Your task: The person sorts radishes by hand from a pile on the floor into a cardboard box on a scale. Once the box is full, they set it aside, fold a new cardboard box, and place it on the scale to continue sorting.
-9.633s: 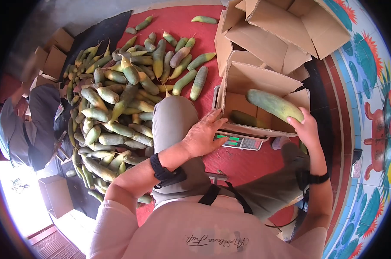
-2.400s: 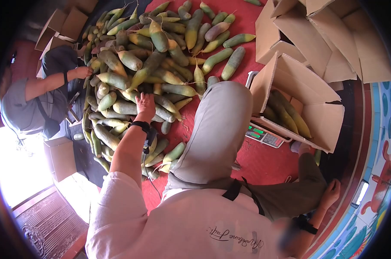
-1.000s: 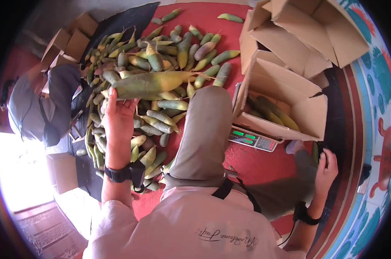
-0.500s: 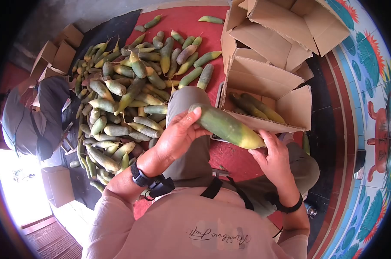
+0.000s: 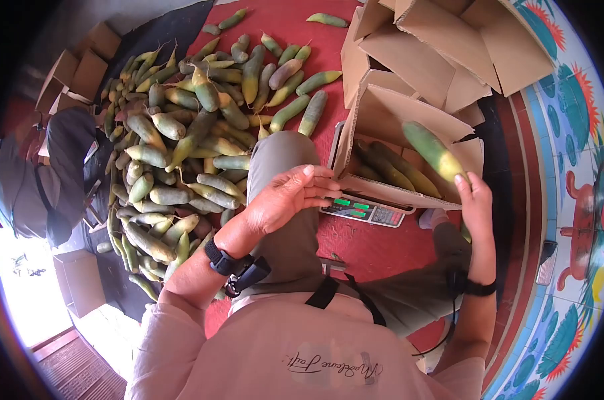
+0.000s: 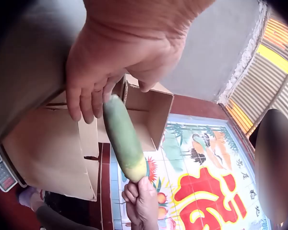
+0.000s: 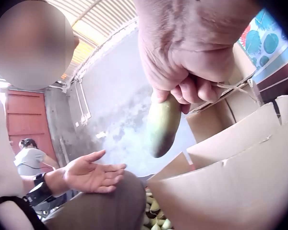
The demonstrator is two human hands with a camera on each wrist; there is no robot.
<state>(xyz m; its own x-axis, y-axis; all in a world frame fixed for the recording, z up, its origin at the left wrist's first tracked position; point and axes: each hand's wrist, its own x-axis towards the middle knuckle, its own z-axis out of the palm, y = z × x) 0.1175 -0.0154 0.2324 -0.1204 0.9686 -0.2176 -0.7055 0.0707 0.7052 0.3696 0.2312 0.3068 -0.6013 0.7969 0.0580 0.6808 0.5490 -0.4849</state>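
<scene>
In the head view my right hand (image 5: pixel 476 200) grips the pale yellow end of a large green radish (image 5: pixel 430 148), which slants over the open cardboard box (image 5: pixel 372 113). The right wrist view shows the thumb and curled fingers round that end, with the green end pointing down (image 7: pixel 164 127). My left hand (image 5: pixel 292 199) holds nothing; its fingers are spread, palm turned up, beside the box's near left corner. Several green radishes (image 5: pixel 398 167) lie inside the box. The box rests on a digital scale (image 5: pixel 363 212) with a lit green display.
A large heap of green radishes (image 5: pixel 182 153) covers the floor at left, partly on the red mat (image 5: pixel 248 23). Open cardboard boxes (image 5: pixel 442 47) are stacked behind the scale. Another person (image 5: pixel 42 173) sits at far left. A painted tile wall (image 5: pixel 575 220) runs along the right.
Half a second ago both hands held the green radish over the lap; one second ago the left hand alone had it. The left has let go, and the right has carried it rightward over the box.
</scene>
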